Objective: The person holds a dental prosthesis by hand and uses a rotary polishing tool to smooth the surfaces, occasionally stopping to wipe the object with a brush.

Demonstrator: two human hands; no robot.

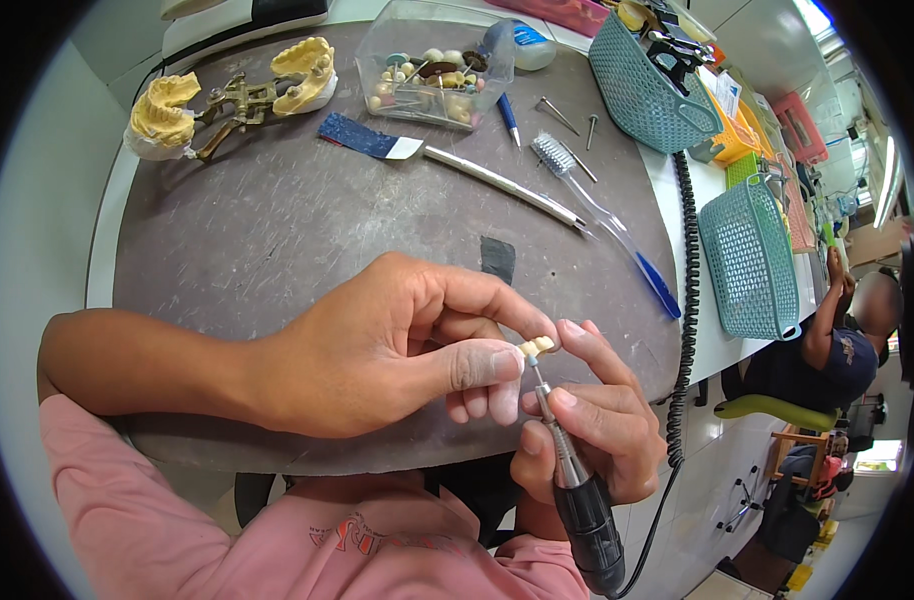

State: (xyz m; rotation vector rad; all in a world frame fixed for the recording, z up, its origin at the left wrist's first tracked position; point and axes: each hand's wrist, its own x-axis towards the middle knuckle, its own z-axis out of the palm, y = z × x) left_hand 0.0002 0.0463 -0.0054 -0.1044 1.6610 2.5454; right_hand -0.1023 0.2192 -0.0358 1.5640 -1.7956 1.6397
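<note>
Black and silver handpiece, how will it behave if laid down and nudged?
The handpiece may roll, since its barrel looks round. Its coiled cord would probably check that roll. Its metal front suggests a stiff, perhaps fairly heavy feel.

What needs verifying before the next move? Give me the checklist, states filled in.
1. Cream tooth-shaped piece held: ok, pinched by the left hand.
2. Rotary handpiece held: ok, gripped by the right hand.
3. Fingers well clear of the bit: not ok, I'd judge; the left hand's are close beside it.
4. Bit stopped: cannot tell.
5. Cord clear of the bit: ok, it runs off to the right.
</note>
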